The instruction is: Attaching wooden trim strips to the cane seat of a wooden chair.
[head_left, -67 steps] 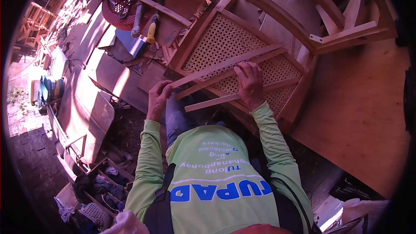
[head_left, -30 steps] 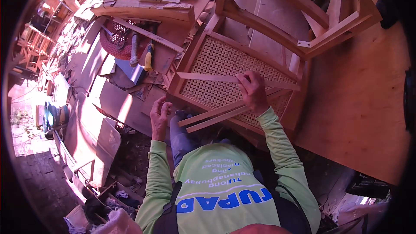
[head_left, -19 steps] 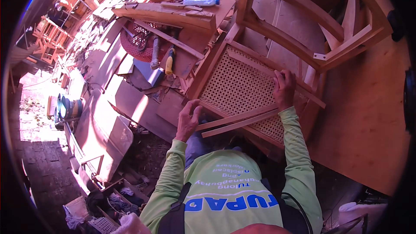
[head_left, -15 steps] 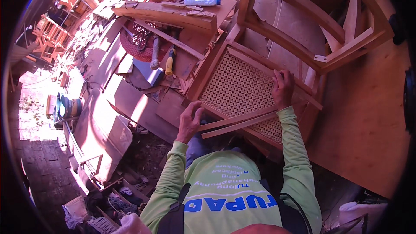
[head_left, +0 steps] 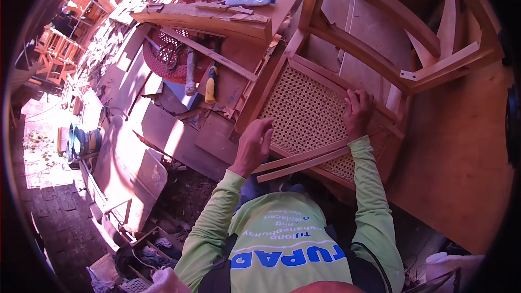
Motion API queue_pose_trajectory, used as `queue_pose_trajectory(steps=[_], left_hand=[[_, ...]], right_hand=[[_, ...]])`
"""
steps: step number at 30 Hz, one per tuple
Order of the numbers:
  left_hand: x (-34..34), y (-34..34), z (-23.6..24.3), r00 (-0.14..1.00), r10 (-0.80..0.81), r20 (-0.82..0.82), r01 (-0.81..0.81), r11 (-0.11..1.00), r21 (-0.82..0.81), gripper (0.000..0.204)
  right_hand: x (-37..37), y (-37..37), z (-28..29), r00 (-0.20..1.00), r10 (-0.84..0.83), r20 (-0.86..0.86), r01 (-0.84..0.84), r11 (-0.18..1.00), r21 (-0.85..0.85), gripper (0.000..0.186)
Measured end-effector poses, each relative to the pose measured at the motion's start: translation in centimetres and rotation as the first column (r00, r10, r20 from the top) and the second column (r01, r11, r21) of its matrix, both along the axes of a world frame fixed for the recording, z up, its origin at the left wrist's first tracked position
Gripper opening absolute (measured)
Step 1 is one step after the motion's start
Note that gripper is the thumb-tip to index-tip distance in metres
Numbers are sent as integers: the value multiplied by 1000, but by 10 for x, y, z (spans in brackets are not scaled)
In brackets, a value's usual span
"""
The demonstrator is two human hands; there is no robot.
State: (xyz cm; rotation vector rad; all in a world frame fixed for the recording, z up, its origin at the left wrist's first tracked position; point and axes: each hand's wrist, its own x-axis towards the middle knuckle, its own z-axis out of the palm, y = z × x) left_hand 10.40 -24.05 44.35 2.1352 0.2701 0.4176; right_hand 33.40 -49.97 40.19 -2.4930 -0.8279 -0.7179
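Your right hand touches a wooden strip along the far edge of the cane panel; your left hand, loosely curled, is near its left corner. Two narrow strips slant across the near edge.

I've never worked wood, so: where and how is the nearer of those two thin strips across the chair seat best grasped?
I'd likely pinch the nearer strip by its left end, from the left with the left hand: that slim end juts past the chair seat, while the other reaches the right sleeve.
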Motion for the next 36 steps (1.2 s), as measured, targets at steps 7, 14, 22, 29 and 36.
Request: queue_pose_trajectory(steps=[7, 14, 22, 29, 36], left_hand=[[162, -13, 1, 911, -375, 173, 273, 861, 430, 33], [222, -4, -22, 876, -459, 146, 348, 813, 466, 38], [234, -5, -28, 801, -553, 228, 420, 791, 446, 35], [227, 12, -19, 869, -484, 102, 375, 778, 504, 32], [224, 1, -20, 858, -497, 126, 382, 783, 491, 26]], right_hand=[[-4, 10, 2, 994, -59, -92, 67, 993, 92, 24], [-8, 19, 3, 988, -138, -74, 138, 990, 2, 25], [-11, 15, 18, 976, -198, -95, 201, 979, 20, 27], [-14, 51, 16, 951, -264, -161, 281, 955, 97, 29], [-12, 25, 14, 970, -203, -133, 219, 969, 116, 26]])
